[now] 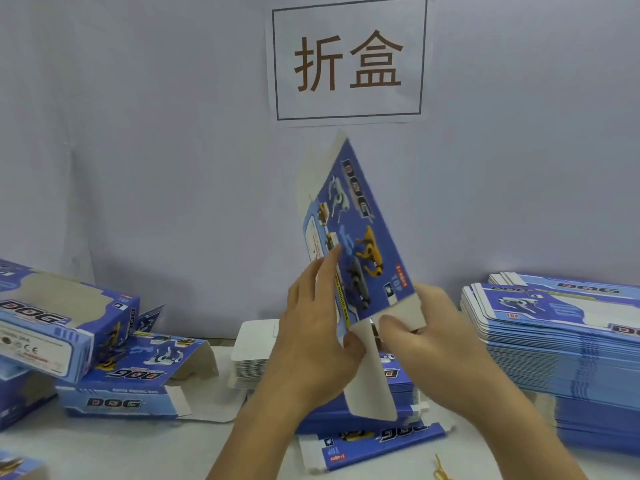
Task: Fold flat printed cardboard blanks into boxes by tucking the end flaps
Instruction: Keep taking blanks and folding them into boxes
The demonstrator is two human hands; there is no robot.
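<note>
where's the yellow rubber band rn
In the head view, the yellow rubber band lies on the table at the bottom edge, right of centre, beside the right forearm.

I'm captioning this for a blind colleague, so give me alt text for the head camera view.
Two hands hold a blue printed DOG box blank upright over a table, the left hand gripping its side and the right hand pinching a bottom flap. Folded boxes lie at left, a stack of flat blanks at right, a wall sign behind.
</note>
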